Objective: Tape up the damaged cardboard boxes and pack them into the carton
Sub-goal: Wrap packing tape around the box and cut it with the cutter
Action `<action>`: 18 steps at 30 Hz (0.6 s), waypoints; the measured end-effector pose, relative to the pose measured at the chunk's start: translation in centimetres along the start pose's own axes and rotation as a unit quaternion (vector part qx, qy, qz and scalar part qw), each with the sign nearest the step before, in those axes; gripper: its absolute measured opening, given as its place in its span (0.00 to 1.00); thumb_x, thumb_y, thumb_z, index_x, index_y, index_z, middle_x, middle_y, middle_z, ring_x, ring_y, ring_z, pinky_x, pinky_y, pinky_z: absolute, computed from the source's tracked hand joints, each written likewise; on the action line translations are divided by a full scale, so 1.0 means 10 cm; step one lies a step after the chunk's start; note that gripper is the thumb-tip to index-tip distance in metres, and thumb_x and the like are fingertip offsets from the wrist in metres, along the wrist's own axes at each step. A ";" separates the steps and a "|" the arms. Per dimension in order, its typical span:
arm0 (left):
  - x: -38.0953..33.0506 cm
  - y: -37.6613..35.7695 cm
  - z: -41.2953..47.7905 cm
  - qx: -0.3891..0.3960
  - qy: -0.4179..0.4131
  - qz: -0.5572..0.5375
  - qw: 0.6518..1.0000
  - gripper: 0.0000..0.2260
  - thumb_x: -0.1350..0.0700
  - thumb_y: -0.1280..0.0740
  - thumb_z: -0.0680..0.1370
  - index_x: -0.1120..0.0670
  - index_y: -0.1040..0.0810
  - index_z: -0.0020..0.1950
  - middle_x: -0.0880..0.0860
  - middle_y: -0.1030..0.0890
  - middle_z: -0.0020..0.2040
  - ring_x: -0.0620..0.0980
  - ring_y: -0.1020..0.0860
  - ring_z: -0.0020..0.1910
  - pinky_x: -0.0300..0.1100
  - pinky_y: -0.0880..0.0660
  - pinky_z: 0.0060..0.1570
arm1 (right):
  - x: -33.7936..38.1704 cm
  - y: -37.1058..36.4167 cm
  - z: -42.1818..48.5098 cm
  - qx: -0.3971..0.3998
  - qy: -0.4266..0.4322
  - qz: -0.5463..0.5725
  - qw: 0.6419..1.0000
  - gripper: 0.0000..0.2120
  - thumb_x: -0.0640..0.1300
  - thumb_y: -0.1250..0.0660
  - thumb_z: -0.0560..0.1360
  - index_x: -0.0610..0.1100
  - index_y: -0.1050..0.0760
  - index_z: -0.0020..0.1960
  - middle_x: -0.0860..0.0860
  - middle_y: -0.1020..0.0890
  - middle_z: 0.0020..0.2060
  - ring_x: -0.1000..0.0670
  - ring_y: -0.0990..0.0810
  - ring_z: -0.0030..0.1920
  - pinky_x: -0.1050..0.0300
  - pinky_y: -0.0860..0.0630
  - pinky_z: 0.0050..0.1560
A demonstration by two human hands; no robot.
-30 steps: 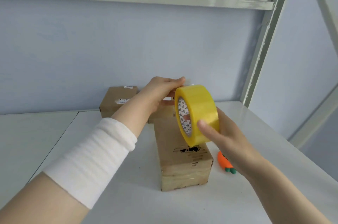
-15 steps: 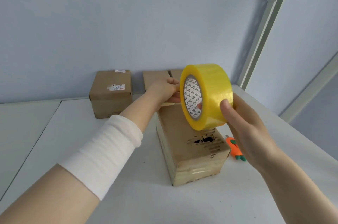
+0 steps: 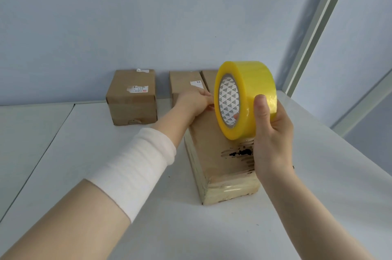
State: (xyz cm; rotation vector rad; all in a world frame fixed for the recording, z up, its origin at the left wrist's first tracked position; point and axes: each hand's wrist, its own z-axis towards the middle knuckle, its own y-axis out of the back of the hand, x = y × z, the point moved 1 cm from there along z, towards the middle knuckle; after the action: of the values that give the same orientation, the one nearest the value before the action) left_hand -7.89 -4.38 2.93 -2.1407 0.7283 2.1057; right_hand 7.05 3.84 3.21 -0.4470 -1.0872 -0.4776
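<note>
While the right hand (image 3: pixel 273 132), grip closed round the tape roll (image 3: pixel 248 98), poises it upright above the torn box (image 3: pixel 210 153), the left hand (image 3: pixel 194 101) rests at the box's far end, grip hidden behind the roll, probably anchoring the strip.

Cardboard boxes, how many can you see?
4: the torn box nearest, the square box back left, the middle box behind the left hand, the far box behind the tape roll. More may be hidden.

Yellow tape roll (image 3: pixel 252 94) in right hand (image 3: pixel 273 138) above torn box (image 3: pixel 210 153)
</note>
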 end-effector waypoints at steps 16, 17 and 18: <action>0.01 0.12 -0.03 0.141 0.084 0.186 0.969 0.19 0.42 0.35 0.76 0.53 0.25 0.61 0.50 0.22 0.59 0.51 0.23 0.58 0.48 0.24 0.55 | -0.02 -0.01 0.00 0.006 -0.011 -0.021 1.000 0.14 0.64 0.37 0.67 0.54 0.24 0.40 0.55 0.17 0.35 0.53 0.19 0.39 0.49 0.21 0.43; -0.02 0.11 -0.01 0.124 0.041 0.187 0.974 0.16 0.46 0.34 0.76 0.53 0.25 0.59 0.50 0.23 0.59 0.50 0.24 0.57 0.44 0.25 0.51 | -0.02 -0.01 0.00 0.007 -0.011 -0.018 1.000 0.15 0.66 0.37 0.66 0.55 0.24 0.40 0.55 0.17 0.36 0.52 0.19 0.39 0.48 0.21 0.43; -0.04 0.11 0.00 0.106 -0.001 0.194 0.975 0.13 0.50 0.33 0.77 0.54 0.24 0.58 0.52 0.22 0.59 0.51 0.24 0.58 0.42 0.25 0.50 | -0.01 -0.02 -0.01 0.008 -0.012 -0.015 1.000 0.16 0.67 0.38 0.64 0.56 0.24 0.39 0.55 0.18 0.35 0.51 0.19 0.39 0.48 0.21 0.43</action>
State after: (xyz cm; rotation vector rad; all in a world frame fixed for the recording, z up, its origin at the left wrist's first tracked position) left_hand -8.23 -5.23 3.65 -2.0095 1.4004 2.0712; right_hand 6.95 3.71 3.08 -0.4226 -1.1212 -0.4913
